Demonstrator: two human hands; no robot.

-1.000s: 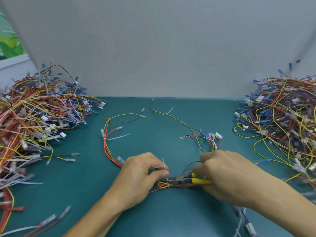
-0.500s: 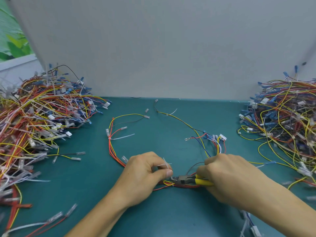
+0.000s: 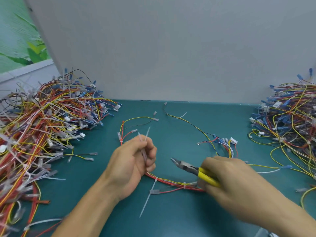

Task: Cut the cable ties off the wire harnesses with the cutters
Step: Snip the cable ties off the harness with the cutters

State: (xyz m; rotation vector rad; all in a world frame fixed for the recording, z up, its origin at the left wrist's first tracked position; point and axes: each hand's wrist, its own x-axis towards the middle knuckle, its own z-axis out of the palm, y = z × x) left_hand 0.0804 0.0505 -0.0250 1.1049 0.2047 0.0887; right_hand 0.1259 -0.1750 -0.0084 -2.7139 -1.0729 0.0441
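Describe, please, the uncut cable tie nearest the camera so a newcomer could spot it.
On the green mat, between the two wire piles, find the harness in the middle. On its near red-and-yellow run, below the left hand, sits the cable tie. Unlike the loose ties in that hand, it wraps the wires, its long pale tail trailing toward the camera.

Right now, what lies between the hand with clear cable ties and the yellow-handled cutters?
Bare teal tabletop, in the head view, separates the left hand gripping clear cable ties from the yellow-handled cutters; the red-and-yellow wire harness passes nearer the person.
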